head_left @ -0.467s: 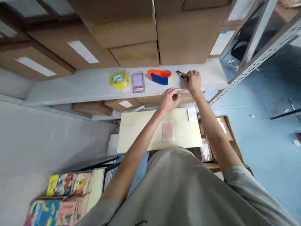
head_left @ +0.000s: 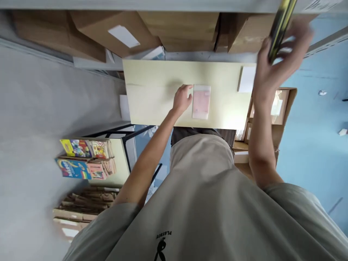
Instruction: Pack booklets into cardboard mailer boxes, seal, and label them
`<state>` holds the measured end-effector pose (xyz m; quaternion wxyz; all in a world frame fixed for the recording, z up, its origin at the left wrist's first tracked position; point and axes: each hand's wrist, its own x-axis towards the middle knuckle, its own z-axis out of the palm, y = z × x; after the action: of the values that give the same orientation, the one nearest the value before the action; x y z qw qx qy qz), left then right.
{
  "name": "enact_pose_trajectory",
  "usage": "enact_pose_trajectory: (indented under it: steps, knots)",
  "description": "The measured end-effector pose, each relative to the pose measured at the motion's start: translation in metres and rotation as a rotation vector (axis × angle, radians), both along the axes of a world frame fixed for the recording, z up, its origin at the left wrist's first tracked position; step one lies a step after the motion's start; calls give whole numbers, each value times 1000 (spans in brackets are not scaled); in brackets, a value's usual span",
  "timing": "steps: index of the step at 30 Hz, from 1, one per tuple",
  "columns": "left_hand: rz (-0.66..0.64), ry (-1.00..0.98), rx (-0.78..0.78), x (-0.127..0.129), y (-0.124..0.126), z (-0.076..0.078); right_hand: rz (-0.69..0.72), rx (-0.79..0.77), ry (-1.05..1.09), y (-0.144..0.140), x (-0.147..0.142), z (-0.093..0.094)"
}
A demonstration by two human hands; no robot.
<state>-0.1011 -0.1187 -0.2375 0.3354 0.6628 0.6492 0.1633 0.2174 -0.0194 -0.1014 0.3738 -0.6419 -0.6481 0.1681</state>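
Note:
My right hand (head_left: 282,58), blurred by motion, is closed round a yellow and black utility knife (head_left: 281,27) held up in front of the shelf edge. The knife's upper end runs out of view. Above the pale yellow tabletop (head_left: 152,94) is my left hand (head_left: 183,98), its fingers bent and the thumb apart, with nothing in it. Its fingertips reach the upper left corner of a flat pink packet (head_left: 201,103) in a clear sleeve; whether they touch it I cannot tell.
A white pad (head_left: 247,79) lies at the table's right end. Cardboard boxes (head_left: 179,30) fill the space under the grey shelf (head_left: 136,5). An open carton (head_left: 284,119) stands right of the table. Colourful booklets (head_left: 84,159) and stacked flat cardboard (head_left: 84,206) are at left.
My right hand has picked up the utility knife from the shelf and raised it. My left hand has dropped from the shelf edge to beside the pink packet. The view has tilted down.

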Motion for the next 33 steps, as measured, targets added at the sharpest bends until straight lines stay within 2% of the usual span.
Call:
enact_pose_trajectory:
  steps: [2,5,8,11,14,17,22,25,28,33]
  knots:
    - [18,59,-98,-12,-27,-29,-17,19,-34,-59,-26,-26]
    - [-23,134,-202,-9,-54,-48,134,-224,-118,-121,-57,-74]
    - [-35,196,-238,6,-64,-52,204,-379,-151,-149,-73,-119]
    - [-34,220,-221,9,-65,-57,243,-525,-185,-157,-86,-145]
    - [-74,197,-190,-4,-58,-67,276,-645,-227,-153,-104,-158]
    - [-150,172,-157,-26,-43,-72,323,-697,-290,-142,-124,-167]
    - [-361,115,-139,-47,-17,-66,338,-715,-409,-128,-150,-182]
    - [-424,118,-152,-50,-11,-63,321,-740,-429,-126,-160,-189]
    - [-448,129,-151,-52,-9,-63,295,-760,-430,-125,-168,-190]
    - [-427,84,-152,-53,-3,-65,272,-819,-471,-121,-179,-177]
